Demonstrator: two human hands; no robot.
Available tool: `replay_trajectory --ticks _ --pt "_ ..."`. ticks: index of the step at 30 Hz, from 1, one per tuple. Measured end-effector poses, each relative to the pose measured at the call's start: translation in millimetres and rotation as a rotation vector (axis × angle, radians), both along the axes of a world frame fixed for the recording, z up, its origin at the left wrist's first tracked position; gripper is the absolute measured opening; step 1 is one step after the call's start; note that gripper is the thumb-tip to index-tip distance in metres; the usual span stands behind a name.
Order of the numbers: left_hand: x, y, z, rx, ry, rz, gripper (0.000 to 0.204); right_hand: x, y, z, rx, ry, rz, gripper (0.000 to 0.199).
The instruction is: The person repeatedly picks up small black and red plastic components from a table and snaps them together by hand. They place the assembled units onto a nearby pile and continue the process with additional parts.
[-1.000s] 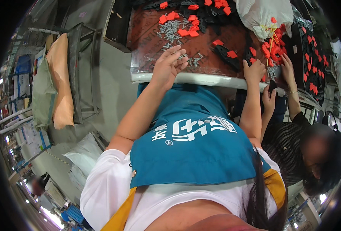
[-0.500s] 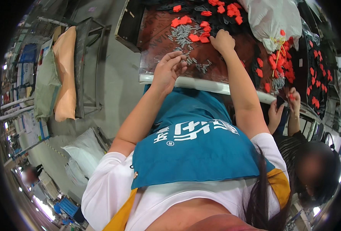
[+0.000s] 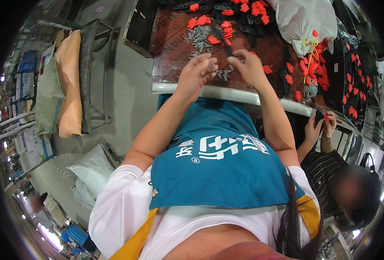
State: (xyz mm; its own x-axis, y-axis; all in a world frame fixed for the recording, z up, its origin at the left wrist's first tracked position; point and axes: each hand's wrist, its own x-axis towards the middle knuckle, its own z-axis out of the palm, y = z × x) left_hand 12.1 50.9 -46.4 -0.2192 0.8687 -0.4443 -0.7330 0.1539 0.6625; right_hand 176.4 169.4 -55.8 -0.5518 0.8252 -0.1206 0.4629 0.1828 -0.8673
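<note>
Over the near part of the reddish-brown table (image 3: 166, 67), my right hand (image 3: 249, 69) pinches a black flat part (image 3: 224, 43), which is smeared by motion and points away from me. Close beside it on the left, my left hand (image 3: 196, 76) is raised with its fingers curled in; anything inside them is hidden or too small to name. Beyond my left hand lies a heap of small grey screw-like pieces (image 3: 199, 37), with a few more scattered under both hands. Red plastic pieces (image 3: 213, 40) border that heap, and black flat parts (image 3: 248, 30) are piled farther back.
A white bag (image 3: 306, 21) stands at the back right, with a pile of red pieces (image 3: 315, 71) before it. A co-worker's hands (image 3: 322, 125) hold a red and a black piece at the right. A dark wooden panel (image 3: 138, 30) borders the table's left; a white roll edge (image 3: 209, 92) runs along its front.
My right hand has come back from the black pile toward me and to the left, now with a black part in its fingers. My left hand has shifted slightly right.
</note>
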Motion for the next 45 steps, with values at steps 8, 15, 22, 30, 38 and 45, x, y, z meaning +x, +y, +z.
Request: replay_trajectory --ticks 8,15,22,30,38,45 --pt "-22.1 -13.2 -5.4 -0.026 0.178 -0.011 0.022 -10.5 -34.9 -9.8 -0.372 0.156 0.433 0.023" --pt "-40.9 -23.8 -23.7 0.014 0.018 0.124 0.022 -29.7 23.2 -38.9 0.435 -0.228 0.117 0.013" --pt "-42.7 -23.9 -23.7 0.053 0.039 0.137 0.024 -70.9 19.6 -74.3 0.508 -0.246 0.088 0.015" --pt "-46.8 -26.3 -22.5 0.032 0.035 0.163 0.022 -55.0 16.4 -60.5 0.207 -0.102 0.066 0.017" --pt "-19.4 0.6 -25.6 0.174 0.823 0.116 0.048 -33.8 10.3 -36.8 -0.783 0.481 0.029 0.012" --pt "-24.1 20.3 -22.6 0.169 1.183 -0.216 0.024 -23.4 14.5 -31.1 -0.967 0.645 0.085 0.019"
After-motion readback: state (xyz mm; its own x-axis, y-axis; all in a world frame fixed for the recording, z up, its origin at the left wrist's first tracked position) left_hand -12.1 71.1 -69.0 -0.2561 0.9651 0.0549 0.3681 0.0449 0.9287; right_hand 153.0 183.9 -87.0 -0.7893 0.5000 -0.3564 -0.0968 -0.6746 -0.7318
